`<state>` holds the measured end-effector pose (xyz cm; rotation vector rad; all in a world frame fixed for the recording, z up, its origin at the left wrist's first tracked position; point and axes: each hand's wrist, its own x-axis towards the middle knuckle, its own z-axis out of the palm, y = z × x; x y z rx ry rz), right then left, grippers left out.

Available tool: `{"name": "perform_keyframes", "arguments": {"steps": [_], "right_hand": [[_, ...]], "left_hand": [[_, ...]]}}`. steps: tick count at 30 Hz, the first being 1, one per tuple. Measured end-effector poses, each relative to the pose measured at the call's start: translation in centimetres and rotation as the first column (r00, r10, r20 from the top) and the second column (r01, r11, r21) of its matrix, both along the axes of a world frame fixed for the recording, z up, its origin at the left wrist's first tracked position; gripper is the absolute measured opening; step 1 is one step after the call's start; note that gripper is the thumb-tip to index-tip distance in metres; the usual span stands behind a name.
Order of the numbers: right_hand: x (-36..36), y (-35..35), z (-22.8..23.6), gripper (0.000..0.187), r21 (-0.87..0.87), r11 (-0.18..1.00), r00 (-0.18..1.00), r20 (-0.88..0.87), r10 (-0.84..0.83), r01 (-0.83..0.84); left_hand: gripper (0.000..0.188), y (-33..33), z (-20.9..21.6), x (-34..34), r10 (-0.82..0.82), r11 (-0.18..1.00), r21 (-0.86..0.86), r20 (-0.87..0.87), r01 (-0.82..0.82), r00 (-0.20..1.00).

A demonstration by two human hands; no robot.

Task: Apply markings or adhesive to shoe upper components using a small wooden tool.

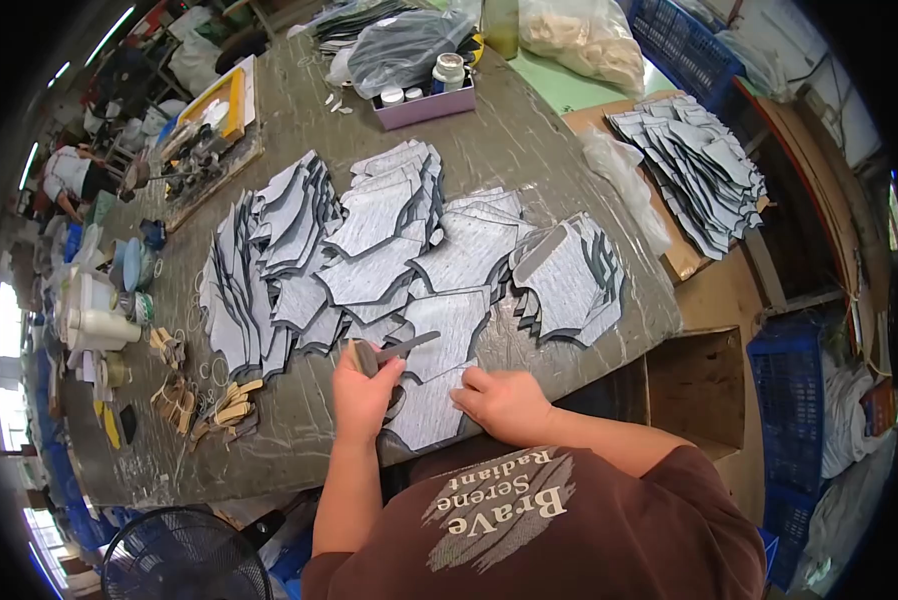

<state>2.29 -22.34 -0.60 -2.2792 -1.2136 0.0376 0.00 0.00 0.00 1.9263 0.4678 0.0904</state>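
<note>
Over the worktop (299,430), the left hand (365,398) is holding a dark strip (409,346) while the right hand (506,402) is pinching the nearest grey cut panel (426,408) at its right edge.

dark brown t-shirt (619,530), short sleeves (694,475), pale lettering (521,498), grey streaks (541,535)

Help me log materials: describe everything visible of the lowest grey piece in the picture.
The pale grey piece looks like fabric sheet, its top streaked, with dark showing along its near edge. Its outline curves. It lies flat at the edge of the table, meeting another grey piece at its far end. The right hand touches its right side; the left hand is by its left.
</note>
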Motion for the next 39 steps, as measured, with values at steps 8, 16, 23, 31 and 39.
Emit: {"name": "perform_keyframes", "arguments": {"steps": [8, 16, 23, 31, 39], "right_hand": [[-0.4, -0.4, -0.1, 0.010, 0.049, 0.998, 0.999, 0.022, -0.033, 0.032], [0.0, -0.6, -0.1, 0.015, 0.227, 0.951, 0.968, -0.186, -0.170, 0.211], [1.1, 1.4, 1.2, 0.024, 0.165, 0.977, 0.988, 0.048, -0.147, 0.137], [1.3, 1.7, -0.2, 0.020, 0.096, 0.989, 0.984, 0.128, -0.123, 0.111], [1.4, 1.6, 0.1, 0.025, 0.050, 0.996, 0.991, 0.106, -0.081, 0.077]], "left_hand": [[0.036, 1.2, 2.6, -2.5, 0.060, 0.344, -0.921, -0.173, -0.183, 0.983], [0.027, -0.9, 3.3, -6.6, 0.122, 0.794, -0.555, -0.255, -0.249, 0.959], [0.010, -1.1, 2.2, -4.3, 0.190, 0.896, -0.392, -0.084, -0.208, 0.978], [0.009, -0.6, 0.9, -1.3, 0.148, 0.894, -0.403, -0.142, -0.194, 0.979], [0.013, -0.4, 1.5, -1.8, 0.128, 0.878, -0.445, -0.140, -0.178, 0.982]]}}
